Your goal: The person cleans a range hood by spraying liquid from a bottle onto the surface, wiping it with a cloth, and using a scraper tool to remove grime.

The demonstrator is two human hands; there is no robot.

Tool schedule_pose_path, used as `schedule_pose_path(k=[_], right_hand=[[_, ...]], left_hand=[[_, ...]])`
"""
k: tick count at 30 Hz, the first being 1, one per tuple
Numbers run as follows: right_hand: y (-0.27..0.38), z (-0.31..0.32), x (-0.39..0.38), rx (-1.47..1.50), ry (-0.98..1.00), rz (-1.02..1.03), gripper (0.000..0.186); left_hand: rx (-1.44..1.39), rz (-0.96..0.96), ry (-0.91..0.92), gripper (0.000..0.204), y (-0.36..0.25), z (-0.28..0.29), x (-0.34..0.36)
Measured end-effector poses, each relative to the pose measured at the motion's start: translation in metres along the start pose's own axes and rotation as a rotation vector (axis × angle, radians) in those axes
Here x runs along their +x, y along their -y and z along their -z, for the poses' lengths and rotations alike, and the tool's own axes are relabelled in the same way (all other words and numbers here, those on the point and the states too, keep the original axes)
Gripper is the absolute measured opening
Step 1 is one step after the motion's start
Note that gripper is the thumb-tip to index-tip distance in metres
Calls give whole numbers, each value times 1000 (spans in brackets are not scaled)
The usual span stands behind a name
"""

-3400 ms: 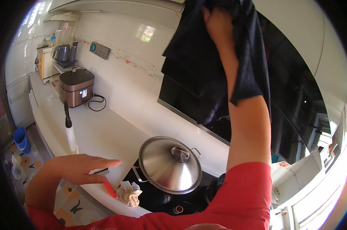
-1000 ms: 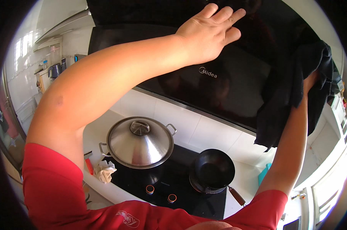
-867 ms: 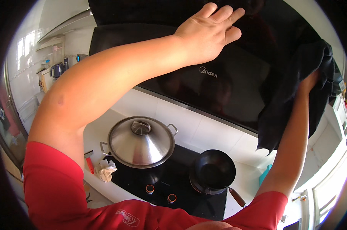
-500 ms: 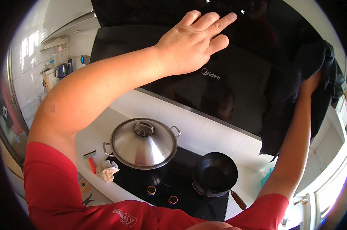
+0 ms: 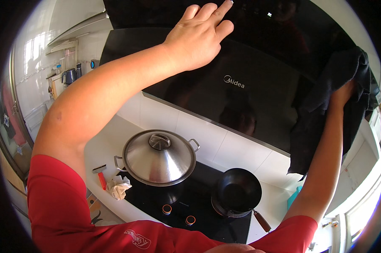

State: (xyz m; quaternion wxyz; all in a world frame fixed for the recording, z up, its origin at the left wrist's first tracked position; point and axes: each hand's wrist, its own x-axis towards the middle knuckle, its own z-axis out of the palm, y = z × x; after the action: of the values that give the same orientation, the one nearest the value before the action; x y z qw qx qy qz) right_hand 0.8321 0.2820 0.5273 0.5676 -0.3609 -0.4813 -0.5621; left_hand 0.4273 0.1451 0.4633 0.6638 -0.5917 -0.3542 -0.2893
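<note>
A glossy black range hood fills the upper middle. My left hand is raised in front of it, holding nothing, its index fingertip at a small lit mark on the upper panel. The thumb and index finger stretch out while the other fingers bend. At the hood's right end my right hand is closed on a dark cloth, which drapes over the hand and hangs down past the hood's lower edge. The cloth's folds partly hide the fingers. A second lit mark glows further right on the panel.
Below, a lidded steel wok and a black frying pan with a wooden handle stand on the black cooktop. A red-handled scraper and a crumpled pale cloth lie left of it. A kettle stands far left.
My left hand has moved left and up along the panel, from near the right lit mark to the left one. My right hand stays at the hood's right end with the dark cloth.
</note>
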Motion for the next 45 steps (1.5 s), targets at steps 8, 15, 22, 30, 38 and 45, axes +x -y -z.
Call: schedule_pose_path(k=[8, 15, 22, 30, 38, 45], right_hand=[[-10, -5, 2, 28, 4, -27, 60], [-2, 3, 6, 32, 33, -30, 59], [-18, -6, 3, -64, 139, -25, 61], [-34, -18, -2, -252, 129, 63, 66], [-32, -13, -6, -278, 89, 196, 50], [-27, -1, -4, -269, 188, 174, 48]], left_hand=[[-59, 9, -30, 17, 4, 5, 3], [-57, -7, -30, 17, 6, 9, 3], [-74, -48, -68, 14, 3, 12, 8], [162, -229, -101, 21, -18, 6, 36], [50, -205, -86, 19, -23, 21, 34], [24, -211, -99, 19, -18, 22, 35]])
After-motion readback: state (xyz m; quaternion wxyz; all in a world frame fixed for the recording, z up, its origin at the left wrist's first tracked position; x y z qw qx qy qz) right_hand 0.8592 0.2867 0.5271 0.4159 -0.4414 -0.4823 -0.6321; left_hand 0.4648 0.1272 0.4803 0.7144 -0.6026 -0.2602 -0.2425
